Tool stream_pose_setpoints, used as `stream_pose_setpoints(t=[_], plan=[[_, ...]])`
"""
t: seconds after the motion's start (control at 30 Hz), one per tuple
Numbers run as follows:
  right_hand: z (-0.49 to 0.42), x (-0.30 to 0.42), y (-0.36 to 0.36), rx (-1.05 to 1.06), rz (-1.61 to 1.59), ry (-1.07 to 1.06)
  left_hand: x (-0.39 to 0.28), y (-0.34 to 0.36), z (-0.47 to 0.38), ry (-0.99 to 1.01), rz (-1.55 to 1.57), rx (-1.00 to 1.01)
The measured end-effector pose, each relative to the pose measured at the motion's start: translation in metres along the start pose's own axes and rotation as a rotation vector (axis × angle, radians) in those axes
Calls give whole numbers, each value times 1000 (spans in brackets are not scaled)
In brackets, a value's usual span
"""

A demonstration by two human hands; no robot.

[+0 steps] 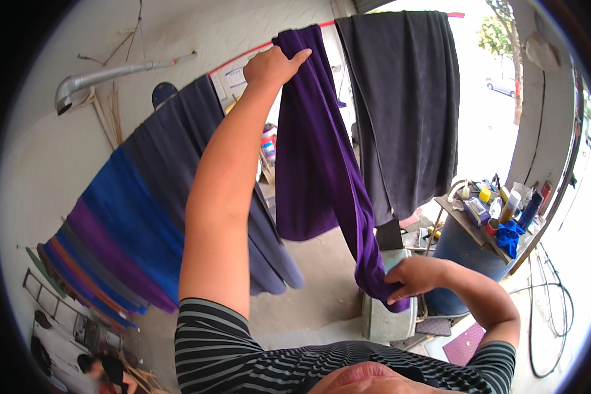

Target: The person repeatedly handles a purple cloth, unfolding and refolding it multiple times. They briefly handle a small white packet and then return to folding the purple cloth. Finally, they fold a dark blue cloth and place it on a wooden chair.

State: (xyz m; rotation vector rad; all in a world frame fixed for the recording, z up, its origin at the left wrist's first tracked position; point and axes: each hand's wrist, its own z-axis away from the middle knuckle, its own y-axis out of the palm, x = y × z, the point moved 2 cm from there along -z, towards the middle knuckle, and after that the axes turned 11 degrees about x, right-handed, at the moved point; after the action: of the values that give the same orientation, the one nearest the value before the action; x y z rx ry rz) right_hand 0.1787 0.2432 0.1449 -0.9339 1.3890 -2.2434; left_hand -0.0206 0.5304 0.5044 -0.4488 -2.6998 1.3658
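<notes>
A dark purple cloth (305, 147) hangs over a red line, its near part drawn down towards the lower right. My left hand (278, 64) is raised to the line and lies on the cloth's top edge, thumb extended; whether it grips the fabric is unclear. My right hand (413, 280) pinches the bunched lower end of the same cloth. To the right, a dark grey cloth (409, 108) hangs on the line. Grey-blue cloth (177, 123) hangs to the left, behind my left arm.
More cloths, among them a blue one (128, 187), hang farther left. At right, a board (473, 226) on a blue barrel (453, 261) bears bottles and a blue rag. A pale green box-like object (389, 320) stands below my right hand. Another person (111, 374) is at lower left.
</notes>
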Motion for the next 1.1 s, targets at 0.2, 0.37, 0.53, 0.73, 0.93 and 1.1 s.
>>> stream_pose_setpoints(t=[0.2, 0.37, 0.53, 0.73, 0.93, 1.1], plan=[[-13, -21, 16, -4, -93, 195, 22, -1, -70, 249, 109, -115], [-32, -49, 6, 5, -123, 390, 113, -41, -83, 321, 163, -309], [-68, -67, -39, 4, -10, 431, 183, -56, -53, 89, 61, -151], [-106, -58, -178, -540, 324, 343, 220, -43, -13, 36, -87, -170], [-132, -40, -331, -1174, 932, 402, 260, -33, -15, 483, -91, -825], [-141, -30, -424, -1277, 1248, 535, 300, -35, -24, 159, 48, -188]])
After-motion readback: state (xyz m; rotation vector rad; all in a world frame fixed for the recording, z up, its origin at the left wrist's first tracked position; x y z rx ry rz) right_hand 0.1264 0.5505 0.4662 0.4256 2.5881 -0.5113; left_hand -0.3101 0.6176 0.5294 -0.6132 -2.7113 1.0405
